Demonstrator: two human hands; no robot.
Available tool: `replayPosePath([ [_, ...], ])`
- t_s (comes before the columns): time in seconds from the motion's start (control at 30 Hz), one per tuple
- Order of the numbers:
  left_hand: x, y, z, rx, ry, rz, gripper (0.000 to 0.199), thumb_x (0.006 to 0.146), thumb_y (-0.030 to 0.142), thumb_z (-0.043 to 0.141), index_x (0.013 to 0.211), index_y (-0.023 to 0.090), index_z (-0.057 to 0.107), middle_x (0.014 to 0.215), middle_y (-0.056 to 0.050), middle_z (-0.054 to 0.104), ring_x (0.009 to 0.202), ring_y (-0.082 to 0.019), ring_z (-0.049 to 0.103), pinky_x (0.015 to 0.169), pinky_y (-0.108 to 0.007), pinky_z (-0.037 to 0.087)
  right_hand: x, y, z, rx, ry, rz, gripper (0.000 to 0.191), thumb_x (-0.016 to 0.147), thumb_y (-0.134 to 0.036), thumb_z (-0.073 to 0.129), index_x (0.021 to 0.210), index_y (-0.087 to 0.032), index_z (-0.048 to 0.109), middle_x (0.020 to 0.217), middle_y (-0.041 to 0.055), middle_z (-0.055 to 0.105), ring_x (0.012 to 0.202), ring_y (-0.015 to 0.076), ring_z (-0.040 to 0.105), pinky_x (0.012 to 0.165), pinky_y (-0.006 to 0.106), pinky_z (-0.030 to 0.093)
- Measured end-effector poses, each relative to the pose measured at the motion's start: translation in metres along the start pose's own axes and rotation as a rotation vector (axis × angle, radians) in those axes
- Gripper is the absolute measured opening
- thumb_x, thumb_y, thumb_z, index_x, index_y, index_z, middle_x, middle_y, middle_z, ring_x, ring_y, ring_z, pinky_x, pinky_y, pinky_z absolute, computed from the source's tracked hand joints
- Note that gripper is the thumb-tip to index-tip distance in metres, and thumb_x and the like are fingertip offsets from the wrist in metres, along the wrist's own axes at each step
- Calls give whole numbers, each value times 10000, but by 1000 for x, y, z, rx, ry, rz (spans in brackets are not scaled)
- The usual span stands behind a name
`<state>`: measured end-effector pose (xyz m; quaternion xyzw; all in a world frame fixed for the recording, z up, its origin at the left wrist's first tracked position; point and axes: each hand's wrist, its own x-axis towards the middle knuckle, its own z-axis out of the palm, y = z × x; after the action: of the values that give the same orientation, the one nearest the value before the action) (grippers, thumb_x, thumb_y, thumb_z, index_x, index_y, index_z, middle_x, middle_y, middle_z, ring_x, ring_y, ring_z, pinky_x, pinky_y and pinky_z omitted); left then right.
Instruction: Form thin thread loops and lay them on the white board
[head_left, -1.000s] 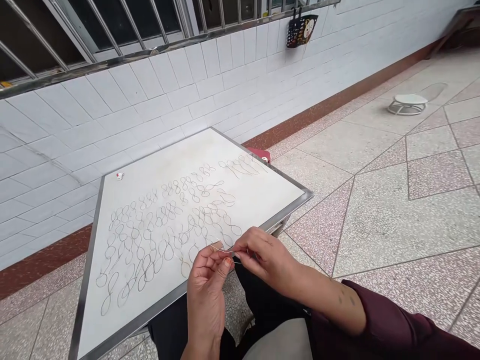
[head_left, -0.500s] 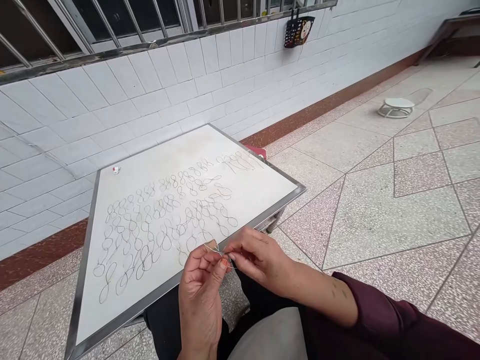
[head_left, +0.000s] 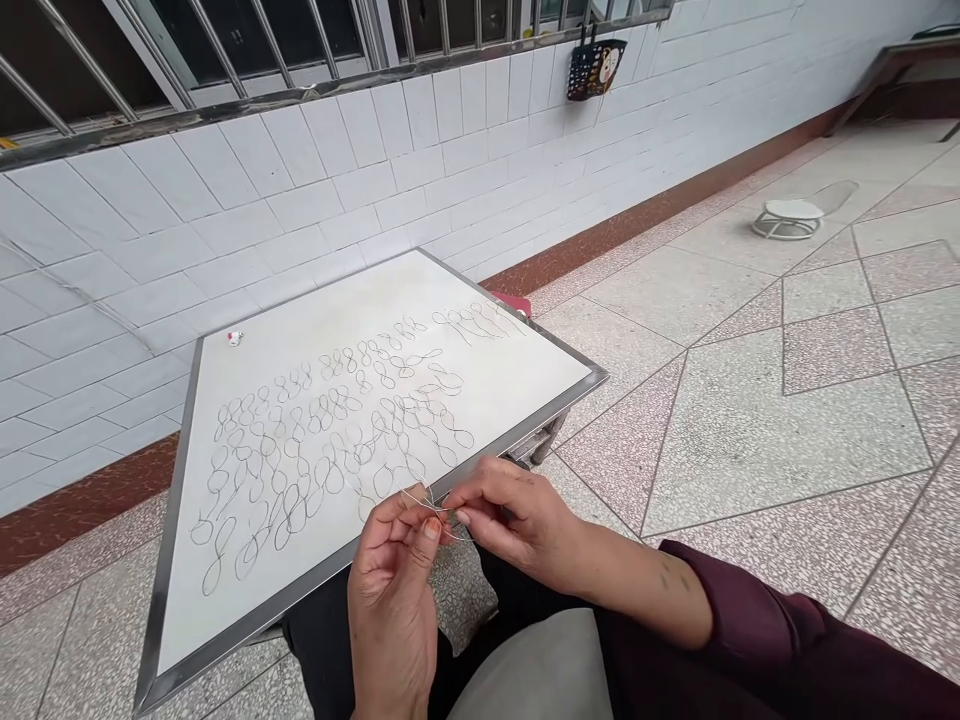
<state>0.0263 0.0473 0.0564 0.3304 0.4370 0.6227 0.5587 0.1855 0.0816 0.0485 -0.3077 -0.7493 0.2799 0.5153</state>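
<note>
So the left hand [head_left: 394, 585] has its grip closed down to a pinch, thumb and fingers on a thin pale strand [head_left: 418, 497]. The right hand [head_left: 517, 510] is right beside it, thumb and forefinger pinched together on the same strand. The strand sits between the two hands, around the near edge of the table [head_left: 544, 372], with bits of it sticking out both sides. Can't tell wire from thread here, too fine.

The table's white top has rows of thin twisted loops [head_left: 294, 512], lots of them figure-eights, mostly left and middle. There's a little red-and-white item [head_left: 235, 339] at the far left corner, and a low white stool [head_left: 789, 212] on the floor, far right.
</note>
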Motion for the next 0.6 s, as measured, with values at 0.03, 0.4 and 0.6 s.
replayPosePath([
  [0.03,0,0,-1,2,11,9,250,772,245,806,999,214,706,871,-8,650,799,-111,601,775,-214,515,0,0,1,-6,3,-4,96,935,-182,594,1011,-208,647,754,-8,559,642,109,524,574,203,459],
  [0.4,-3,1,-7,37,42,-11,339,716,259,843,1014,223,686,853,2,650,775,-120,613,779,-237,526,0,1,7,-1,-51,44,66,935,-194,596,966,-207,653,724,-11,561,629,110,525,561,199,454],
  [0.6,-5,2,-7,50,41,3,341,713,263,846,1005,211,680,838,-1,645,748,-124,616,757,-242,535,-1,1,9,5,-64,33,72,927,-166,591,952,-200,649,758,-2,577,646,111,531,574,202,452],
])
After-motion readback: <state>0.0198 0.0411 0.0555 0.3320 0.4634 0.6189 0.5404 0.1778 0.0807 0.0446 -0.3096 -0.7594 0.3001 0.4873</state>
